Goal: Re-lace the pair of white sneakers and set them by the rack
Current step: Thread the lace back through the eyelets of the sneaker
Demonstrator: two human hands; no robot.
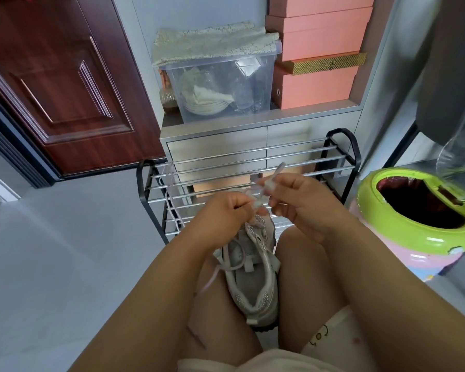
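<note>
White sneaker [253, 267] wedged between the person's knees, lace [263, 189] pinched in both hands.

The left hand [226, 210] curls its grip on the lace just above the sneaker's toe; the right hand [298, 202], just beside it, pinches the lace end, which sticks up and is blurred. A loose lace tail trails below the left hand over the thigh. Just beyond both hands stands the shoe rack [253, 167], its rails bare except for another lace [169, 200] draped at its left edge. Right of the right hand sits a green-rimmed bin [403, 226]; open grey floor [65, 251] lies left of the left hand.
</note>
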